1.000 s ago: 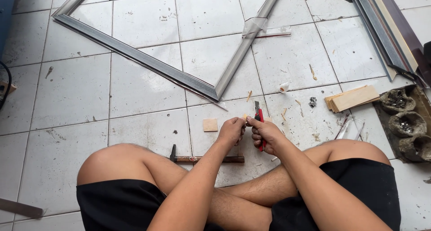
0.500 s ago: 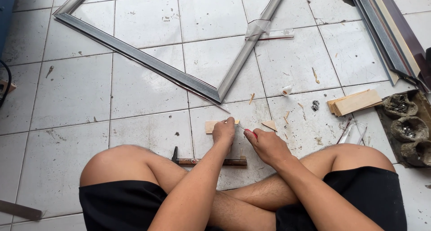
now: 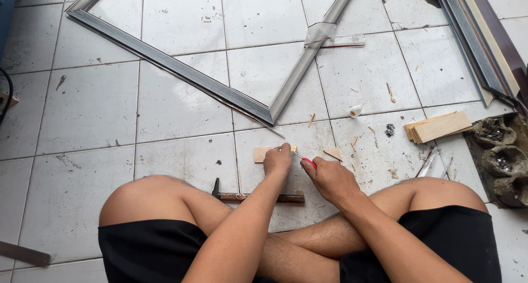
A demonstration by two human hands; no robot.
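Left hand: the left hand [image 3: 278,161] presses down on a small flat wood piece [image 3: 262,154] on the tiled floor [image 3: 181,101], fingers together and curled over its right end.
Right hand: the right hand [image 3: 330,178] has its fingers clamped on a red-handled cutter [image 3: 306,161], whose tip points at the wood just under the left fingers.
Just beside: a triangular wood offcut [image 3: 333,153] lies right of the fingers; a hammer [image 3: 258,197] lies on the floor below both hands, against the crossed legs.
Above the fingers: the mitred corner of a grey metal frame [image 3: 242,101], its two bars running up and away.
Farther right: a stack of thin wood slats [image 3: 438,127], a small white roll [image 3: 356,110], and lumpy grey containers [image 3: 499,159] at the edge.
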